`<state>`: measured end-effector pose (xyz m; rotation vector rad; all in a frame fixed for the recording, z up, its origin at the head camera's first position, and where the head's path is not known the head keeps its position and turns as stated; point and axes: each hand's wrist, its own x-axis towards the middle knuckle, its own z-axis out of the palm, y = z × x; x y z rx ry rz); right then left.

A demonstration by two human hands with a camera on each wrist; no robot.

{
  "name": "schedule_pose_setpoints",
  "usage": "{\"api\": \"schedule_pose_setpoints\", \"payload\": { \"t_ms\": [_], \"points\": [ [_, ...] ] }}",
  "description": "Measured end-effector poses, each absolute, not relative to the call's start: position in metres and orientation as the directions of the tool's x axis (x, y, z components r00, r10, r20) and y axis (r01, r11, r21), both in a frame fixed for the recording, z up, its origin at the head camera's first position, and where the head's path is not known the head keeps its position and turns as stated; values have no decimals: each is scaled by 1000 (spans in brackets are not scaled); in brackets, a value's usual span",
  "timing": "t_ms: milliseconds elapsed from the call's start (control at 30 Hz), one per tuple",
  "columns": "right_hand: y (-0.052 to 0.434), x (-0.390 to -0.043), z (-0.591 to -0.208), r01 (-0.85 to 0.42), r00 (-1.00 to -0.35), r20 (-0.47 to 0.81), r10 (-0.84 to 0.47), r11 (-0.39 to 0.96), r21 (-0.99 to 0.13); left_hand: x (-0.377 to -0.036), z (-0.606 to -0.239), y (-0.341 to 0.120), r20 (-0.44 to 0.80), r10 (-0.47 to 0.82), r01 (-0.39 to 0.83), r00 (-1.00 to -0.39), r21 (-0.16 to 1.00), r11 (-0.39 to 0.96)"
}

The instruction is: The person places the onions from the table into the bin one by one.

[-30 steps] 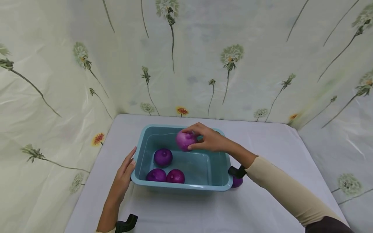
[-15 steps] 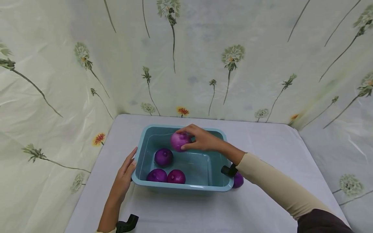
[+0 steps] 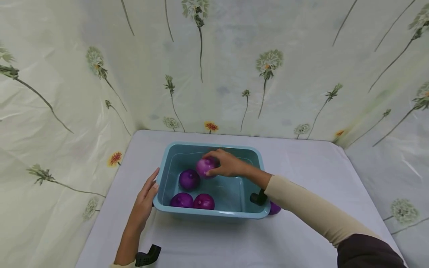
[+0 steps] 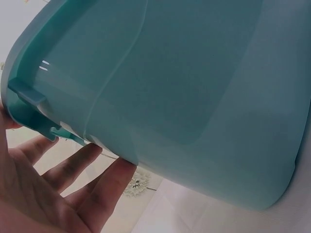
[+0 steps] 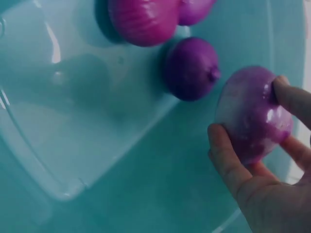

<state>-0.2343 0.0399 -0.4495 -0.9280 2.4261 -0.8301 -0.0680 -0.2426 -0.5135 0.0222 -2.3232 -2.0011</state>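
My right hand (image 3: 230, 164) grips a light purple onion (image 3: 203, 168) between thumb and fingers, low inside a blue-green plastic basin (image 3: 214, 213). In the right wrist view, the fingers wrap the sides of this onion (image 5: 248, 116). Three darker purple onions lie on the basin's left side: one at mid-depth (image 3: 189, 180), close beside the held onion, and two side by side near the front wall, a purple onion (image 3: 182, 200) and a redder onion (image 3: 204, 201). With fairly straight fingers, my left hand (image 3: 143, 204) touches the basin's left side, its fingertips (image 4: 121, 167) under the rim.
Another purple onion (image 3: 275, 209) sits on the table outside the basin's right front corner, partly hidden by the basin and right sleeve. A white cloth (image 3: 308, 171) covers the table. Flower-printed sheeting (image 3: 228, 67) stands behind and at both sides.
My right hand has moved left and lower into the basin with the held onion, which is now close beside the mid-depth onion. My left hand keeps its place on the basin.
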Motion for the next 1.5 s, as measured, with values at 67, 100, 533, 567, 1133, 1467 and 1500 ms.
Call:
{"api": "schedule_pose_setpoints", "payload": {
  "t_ms": [67,100,533,567,1133,1467,1500],
  "points": [
    [39,-232,-455,-424,-721,-175,-671,626,-655,-69,-514,-242,48,-54,40,-997,988,146],
    [39,-230,-458,-412,-732,-175,-658,633,-655,-69,-514,-241,45,-51,37,-998,989,145],
    [30,-219,-491,-235,-836,-235,-496,710,-664,-69,-516,-240,16,-28,12,-999,991,133],
    [29,-219,-492,-224,-835,-248,-491,716,-661,-69,-516,-240,9,-29,5,-1000,991,132],
    [25,-219,-501,-142,-775,-409,-482,763,-631,-66,-516,-240,4,-49,-3,-999,991,131],
    [23,-219,-498,-121,-747,-464,-476,783,-610,-67,-511,-243,9,-49,2,-999,989,147],
    [22,-219,-498,-112,-743,-474,-473,785,-609,-67,-511,-243,7,-50,0,-999,989,148]
  ]
}}
